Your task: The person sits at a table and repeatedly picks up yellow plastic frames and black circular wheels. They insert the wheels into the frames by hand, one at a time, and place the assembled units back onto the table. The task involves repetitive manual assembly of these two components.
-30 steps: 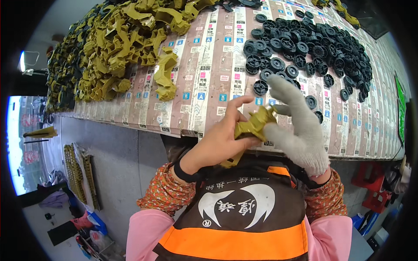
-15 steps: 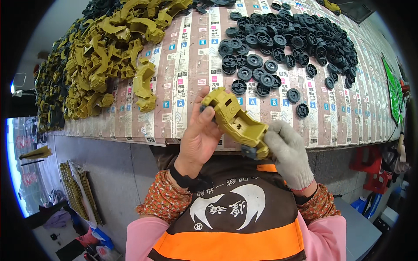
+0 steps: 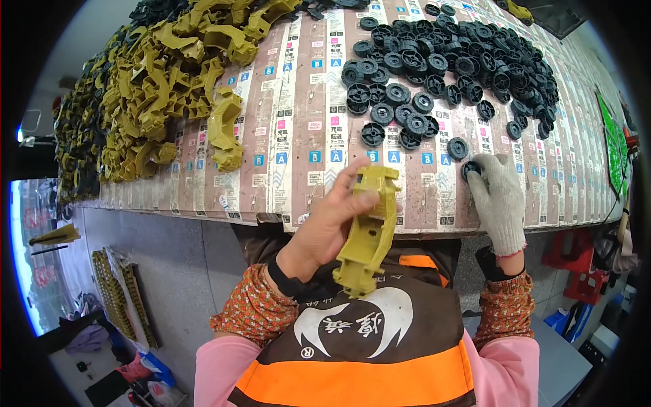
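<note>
My bare left hand [image 3: 329, 222] grips an olive-yellow toy car body [image 3: 371, 234] above the table's front edge. Its thumb lies across the upper part of the body. The body is held lengthwise, one end toward the table and the other over my apron. My right hand [image 3: 500, 207], in a pale knitted glove, is at the table to the right, its fingertips closed around a black toy wheel [image 3: 469, 169]. The fingers partly cover that wheel. Another loose wheel [image 3: 458, 148] lies just beyond it, flat on the table.
A large heap of black wheels [image 3: 468, 64] spreads over the table's back right. Olive-yellow car bodies [image 3: 156, 88] are piled at the left, with one body [image 3: 225, 129] at the pile's right edge. Printed sheeting covers the table [image 3: 291, 183]. A red stool [image 3: 576, 264] stands below right.
My right hand has let go of the car body and moved right to the wheel. My left hand has turned the body more upright and lowered it slightly toward me.
</note>
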Demonstrator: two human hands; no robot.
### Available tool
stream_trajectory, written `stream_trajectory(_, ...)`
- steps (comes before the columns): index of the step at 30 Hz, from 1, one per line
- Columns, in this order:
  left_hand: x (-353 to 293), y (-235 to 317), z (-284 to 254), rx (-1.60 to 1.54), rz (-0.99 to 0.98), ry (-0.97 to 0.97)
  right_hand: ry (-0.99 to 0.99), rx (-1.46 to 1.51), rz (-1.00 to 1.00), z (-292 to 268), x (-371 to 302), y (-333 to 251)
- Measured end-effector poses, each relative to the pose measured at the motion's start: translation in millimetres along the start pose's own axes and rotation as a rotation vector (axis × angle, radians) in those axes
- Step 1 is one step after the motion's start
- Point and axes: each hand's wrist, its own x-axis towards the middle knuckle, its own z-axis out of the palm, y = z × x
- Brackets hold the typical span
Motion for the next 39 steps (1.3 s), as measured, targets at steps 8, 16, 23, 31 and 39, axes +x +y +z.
stream_trajectory(8,0.9,2.3,-17.2,-0.096,-0.107,-0.075,-0.014,0.21,0.104,5.1,-5.3,-24.9)
stream_trajectory(16,-4.2,5.3,-11.5,0.057,0.011,-0.027,-0.13,0.659,0.136,11.1,-6.9,-64.0)
stream_trajectory(23,-7.6,-0.5,-1.3,0.325,0.232,0.004,-0.233,1.132,0.263,27.9,-2.5,-110.1)
stream_trajectory(31,-7.0,-9.5,-4.6,0.516,0.373,0.064,-0.207,0.987,0.224,29.1,-12.3,-117.5)
stream_trajectory(39,-12.1,-10.6,-5.9,1.034,0.487,0.02,-0.097,0.639,-0.057,34.5,-20.9,-110.0)
